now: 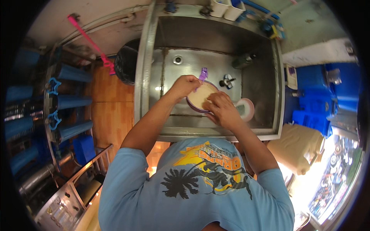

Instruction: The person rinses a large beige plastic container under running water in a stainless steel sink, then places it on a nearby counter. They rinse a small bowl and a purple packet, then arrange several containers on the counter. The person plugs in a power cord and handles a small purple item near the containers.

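Observation:
Over a deep stainless steel sink (199, 62) I hold a round cream-coloured item (199, 96) with a purple rim. Whether it is a lid, a bowl or a stack of them I cannot tell. My left hand (188, 86) pinches its upper left edge, close to a purple plastic piece (204, 74) that sticks out beyond the rim. The fingers of my right hand (222, 108) bend over the lower right side, partly hiding its face. A pale round dish (247, 109) with a pinkish rim lies in the sink beside my right hand. Beyond it sits a small black-and-white object (227, 82).
A dark green bottle (244, 61) lies by the sink's right wall, and a drain (177, 60) is at the back left. White containers (227, 10) stand on the back ledge. Left are a black-lined bin (127, 63) and a pink-handled tool (89, 42); right, a tan jug (297, 145).

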Tool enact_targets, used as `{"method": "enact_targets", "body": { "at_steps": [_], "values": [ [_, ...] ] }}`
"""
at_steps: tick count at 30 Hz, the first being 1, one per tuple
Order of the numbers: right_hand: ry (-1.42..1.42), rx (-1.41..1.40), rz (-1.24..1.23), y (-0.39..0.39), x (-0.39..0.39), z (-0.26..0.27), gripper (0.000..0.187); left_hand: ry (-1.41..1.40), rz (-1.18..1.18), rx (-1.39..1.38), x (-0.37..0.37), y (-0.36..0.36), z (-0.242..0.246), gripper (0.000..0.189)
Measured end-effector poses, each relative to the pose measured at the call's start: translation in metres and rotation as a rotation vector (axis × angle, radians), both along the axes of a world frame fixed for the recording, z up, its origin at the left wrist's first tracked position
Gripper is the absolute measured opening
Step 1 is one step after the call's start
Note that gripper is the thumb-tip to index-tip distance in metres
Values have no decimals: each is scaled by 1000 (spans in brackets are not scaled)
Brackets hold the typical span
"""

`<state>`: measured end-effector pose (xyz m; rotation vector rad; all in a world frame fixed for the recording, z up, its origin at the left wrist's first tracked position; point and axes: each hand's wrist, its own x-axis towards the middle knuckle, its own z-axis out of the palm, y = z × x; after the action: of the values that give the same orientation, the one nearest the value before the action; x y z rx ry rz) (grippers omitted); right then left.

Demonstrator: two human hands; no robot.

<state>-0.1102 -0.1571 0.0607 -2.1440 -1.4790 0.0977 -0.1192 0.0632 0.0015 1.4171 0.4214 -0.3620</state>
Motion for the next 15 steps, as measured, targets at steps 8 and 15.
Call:
{"method": "enact_targets", "body": {
  "at_steps": [8,15],
  "values": [
    [318,155,-344,16,19,-28,29,-331,524,812,-6,190,30,16],
    [410,-16,-486,-8,24,-37,28,367,-4,1326,19,341,-53,33]
  ]
}}
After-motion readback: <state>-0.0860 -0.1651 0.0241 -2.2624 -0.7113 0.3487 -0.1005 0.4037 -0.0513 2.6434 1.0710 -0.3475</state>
